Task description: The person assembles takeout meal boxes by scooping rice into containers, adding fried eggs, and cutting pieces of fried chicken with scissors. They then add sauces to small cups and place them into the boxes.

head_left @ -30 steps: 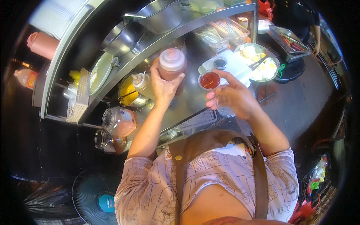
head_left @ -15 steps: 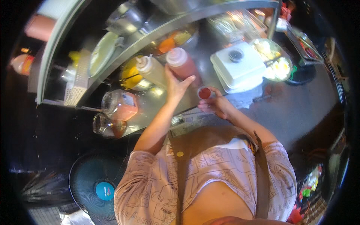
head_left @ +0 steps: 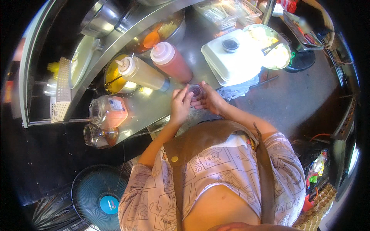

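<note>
Between both hands is a small clear sauce cup (head_left: 195,91) with dark red sauce in it. My right hand (head_left: 211,99) curls around its right side. My left hand (head_left: 180,104) closes on its left rim with the fingertips; whether a lid lies on the cup is hard to tell. Just beyond stands a squeeze bottle of red sauce (head_left: 173,66), apart from the fingers. Left of it is a squeeze bottle of pale sauce (head_left: 144,75). White takeout boxes (head_left: 231,63) are stacked to the right, topped by a small dark-filled cup (head_left: 230,45).
Two jars, one with orange contents (head_left: 115,111), stand at the counter's left edge. A yellow-filled bowl (head_left: 115,81) sits behind them. Overhead curves a metal shelf (head_left: 127,40). At right lies a bowl of pale food (head_left: 283,57) with tongs. A fan (head_left: 96,192) stands lower left.
My left hand has let go of the red sauce bottle, which stays standing, and has come down to the sauce cup. The cup has moved left, toward my left hand.
</note>
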Motion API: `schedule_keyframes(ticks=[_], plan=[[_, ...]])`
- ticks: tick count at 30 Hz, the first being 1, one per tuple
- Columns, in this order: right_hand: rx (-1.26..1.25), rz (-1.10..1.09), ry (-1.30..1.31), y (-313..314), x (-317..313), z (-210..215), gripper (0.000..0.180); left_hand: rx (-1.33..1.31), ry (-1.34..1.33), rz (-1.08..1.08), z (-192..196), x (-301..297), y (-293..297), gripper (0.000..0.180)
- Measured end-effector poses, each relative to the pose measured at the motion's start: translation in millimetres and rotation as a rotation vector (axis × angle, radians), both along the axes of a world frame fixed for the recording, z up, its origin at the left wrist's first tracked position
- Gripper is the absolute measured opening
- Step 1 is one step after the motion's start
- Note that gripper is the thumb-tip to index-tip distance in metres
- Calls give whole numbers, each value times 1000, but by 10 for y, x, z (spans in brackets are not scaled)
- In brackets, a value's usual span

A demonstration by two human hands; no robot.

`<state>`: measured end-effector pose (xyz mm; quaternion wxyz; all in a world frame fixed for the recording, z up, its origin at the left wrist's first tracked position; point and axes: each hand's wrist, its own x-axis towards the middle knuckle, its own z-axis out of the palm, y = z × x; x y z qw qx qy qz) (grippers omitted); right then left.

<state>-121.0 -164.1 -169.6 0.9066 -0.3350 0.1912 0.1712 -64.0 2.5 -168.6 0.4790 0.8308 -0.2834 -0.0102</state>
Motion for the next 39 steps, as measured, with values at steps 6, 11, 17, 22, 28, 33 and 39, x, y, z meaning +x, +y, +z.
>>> schedule_keyframes(ticks=[6, 11, 17, 22, 28, 33, 39], plan=[[-823, -87, -83, 120, 102, -90, 27, -28, 539, 63, -197, 317, 12, 36], [-775, -224, -56, 145, 280, -226, 18, -99, 919, 47, -46, 537, 4, 31], [-794, -101, 37, 86, 425, -219, 15, 19, 1022, 87, 121, 656, -62, 17], [-719, -43, 31, 59, 551, -353, 19, 50, 998, 102, 63, 692, -76, 17], [-1203, -5, -225, -1, 375, 4, 25, -73, 916, 91, -66, 655, -49, 18], [-1904, -463, -857, -357, -71, 852, 47, -89, 851, 62, 65, 447, 152, 19], [-2178, -487, -538, -1180, 182, 1211, 84, -145, 747, -34, 893, 257, -239, 31]])
